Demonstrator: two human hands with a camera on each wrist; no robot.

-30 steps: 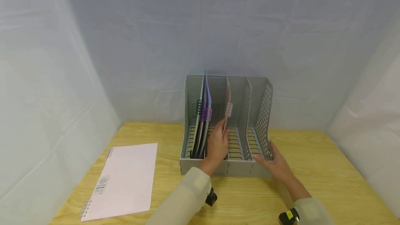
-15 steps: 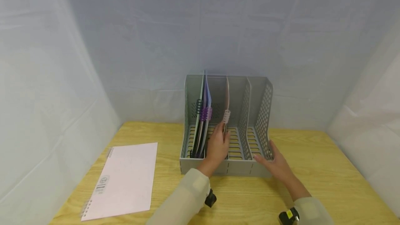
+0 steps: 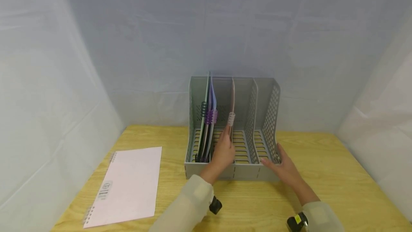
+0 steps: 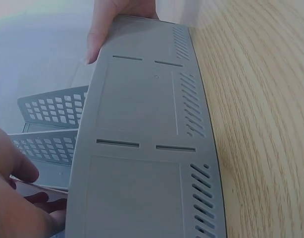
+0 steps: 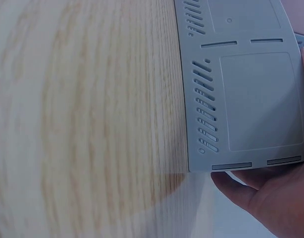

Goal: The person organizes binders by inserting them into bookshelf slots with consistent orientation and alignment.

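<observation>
A grey desktop file organizer (image 3: 251, 173) with upright dividers stands on the table. Inside it, my left hand (image 3: 223, 153) pinches a pale pink spiral notebook (image 3: 233, 97) by its near edge, below the white coil. This notebook stands upright along a middle divider; its lower part is mostly behind my hand. The left wrist view catches my thumb and fingers (image 4: 23, 198) on either side of the notebook's edge. My right hand (image 3: 286, 167) grips the organizer's front right corner, thumb over the front rim. In the right wrist view its fingers (image 5: 236, 188) lie round the side wall.
Several spiral notebooks (image 3: 207, 128) with dark and purple coils lean in the leftmost part of the organizer. A pink spiral notebook (image 3: 128, 185) lies flat on the wooden table (image 3: 180, 203) at the left. White sheeting (image 3: 154, 46) encloses the back and sides.
The notebook in my left hand has gone lower and slightly left, its coil dropping and its top now straighter against the divider. My right hand has stayed on the corner.
</observation>
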